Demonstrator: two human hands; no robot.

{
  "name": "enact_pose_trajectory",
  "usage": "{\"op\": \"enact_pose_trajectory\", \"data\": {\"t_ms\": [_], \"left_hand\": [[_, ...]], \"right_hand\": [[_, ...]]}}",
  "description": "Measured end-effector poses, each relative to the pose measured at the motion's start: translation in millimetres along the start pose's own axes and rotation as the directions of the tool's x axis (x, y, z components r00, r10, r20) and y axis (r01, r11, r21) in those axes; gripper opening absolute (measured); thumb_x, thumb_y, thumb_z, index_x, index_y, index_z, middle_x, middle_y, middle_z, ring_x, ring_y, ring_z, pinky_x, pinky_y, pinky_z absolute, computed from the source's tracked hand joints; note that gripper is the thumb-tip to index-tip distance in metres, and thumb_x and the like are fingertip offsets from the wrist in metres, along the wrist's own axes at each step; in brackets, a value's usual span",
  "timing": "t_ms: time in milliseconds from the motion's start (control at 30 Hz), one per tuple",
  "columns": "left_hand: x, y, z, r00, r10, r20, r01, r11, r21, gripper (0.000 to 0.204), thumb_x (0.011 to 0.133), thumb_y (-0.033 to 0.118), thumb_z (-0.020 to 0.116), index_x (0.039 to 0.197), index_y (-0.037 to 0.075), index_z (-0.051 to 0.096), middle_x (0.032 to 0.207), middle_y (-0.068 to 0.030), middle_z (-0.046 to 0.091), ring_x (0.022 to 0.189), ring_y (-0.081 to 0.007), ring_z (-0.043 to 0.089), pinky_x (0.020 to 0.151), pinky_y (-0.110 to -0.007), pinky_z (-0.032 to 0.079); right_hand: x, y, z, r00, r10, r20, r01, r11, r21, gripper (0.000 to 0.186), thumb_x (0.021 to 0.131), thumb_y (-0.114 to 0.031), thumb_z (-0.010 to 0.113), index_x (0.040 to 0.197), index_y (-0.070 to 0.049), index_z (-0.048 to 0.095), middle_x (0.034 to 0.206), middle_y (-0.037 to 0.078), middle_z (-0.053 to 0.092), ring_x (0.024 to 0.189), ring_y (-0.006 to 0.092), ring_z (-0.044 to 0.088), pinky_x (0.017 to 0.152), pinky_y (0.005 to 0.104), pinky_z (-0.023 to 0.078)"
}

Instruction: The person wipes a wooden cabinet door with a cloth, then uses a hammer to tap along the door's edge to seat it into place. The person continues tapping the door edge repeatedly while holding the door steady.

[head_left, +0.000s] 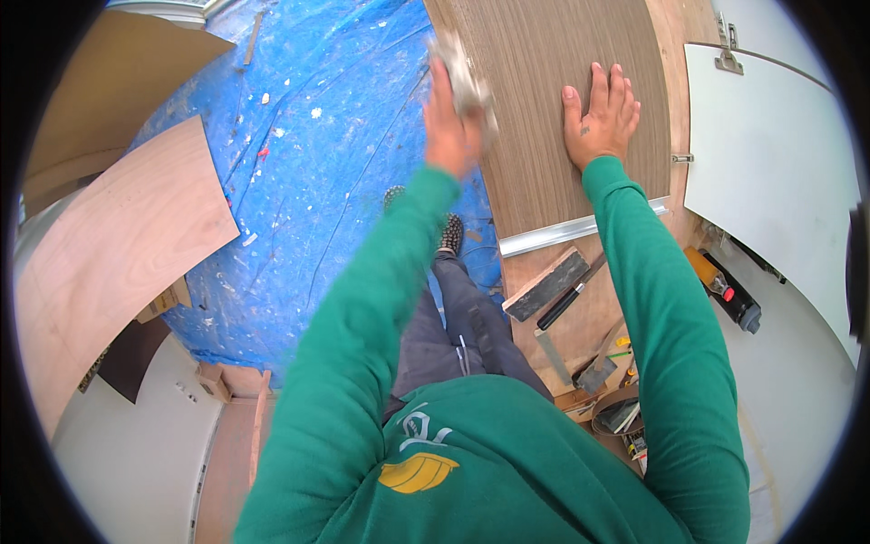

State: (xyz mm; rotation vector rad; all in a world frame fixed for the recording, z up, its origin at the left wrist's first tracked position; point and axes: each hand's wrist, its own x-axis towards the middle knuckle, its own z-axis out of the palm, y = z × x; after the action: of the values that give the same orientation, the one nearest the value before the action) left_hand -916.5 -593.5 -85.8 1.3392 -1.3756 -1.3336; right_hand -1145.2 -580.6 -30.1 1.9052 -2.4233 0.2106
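Note:
A brown wood-grain panel [530,172] lies in front of me, with a silvery metal strip [544,239] along its near edge. At its left edge my left hand [450,131] is closed on a crumpled, whitish-grey rag [464,77]; both are smeared by motion. Part of the rag overlaps the panel's edge. My right hand [602,122] lies flat on the panel with its fingers spread, holding nothing. Closer to me are a dark-faced block [546,283] and a black-handled tool [559,308], on the pale wooden surface below the strip.
Blue plastic sheeting [308,118], specked with debris, covers the floor at left. A pale plywood sheet [136,236] juts in there. White hinged doors [770,163] stand at right, near a dark bottle [732,290]. Several hand tools [603,367] lie by my right forearm.

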Motion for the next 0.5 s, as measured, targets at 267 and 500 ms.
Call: {"op": "enact_pose_trajectory", "data": {"t_ms": [267, 500], "left_hand": [[-183, 9, 17, 0.980, -0.067, 0.189, 0.009, 0.956, 0.293, 0.084, 0.095, 0.017, 0.061, 0.161, 0.000, 0.012, 0.165, -0.0258, 0.022, 0.155, -0.0406, 0.017, 0.124, -0.059, 0.004], [28, 6, -14, 0.997, -0.003, -0.075, 0.011, 0.995, 0.099, 0.063, 0.100, 0.029, 0.058, 0.152, 0.001, 0.037, 0.146, -0.0292, 0.049, 0.136, -0.0465, 0.045, 0.121, -0.054, 0.021]], "right_hand": [[0, 0, -2, 1.000, 0.010, 0.006, -0.010, 1.000, 0.021, 0.066, 0.101, -0.058, 0.045, 0.155, -0.021, 0.038, 0.165, 0.012, 0.028, 0.153, 0.0337, 0.022, 0.125, 0.0563, 0.013], [-1, 1, 1, 1.000, 0.000, -0.016, 0.001, 0.999, 0.049, 0.066, 0.101, -0.059, 0.045, 0.155, -0.021, 0.039, 0.164, 0.013, 0.030, 0.153, 0.0337, 0.023, 0.125, 0.0565, 0.012]]}}
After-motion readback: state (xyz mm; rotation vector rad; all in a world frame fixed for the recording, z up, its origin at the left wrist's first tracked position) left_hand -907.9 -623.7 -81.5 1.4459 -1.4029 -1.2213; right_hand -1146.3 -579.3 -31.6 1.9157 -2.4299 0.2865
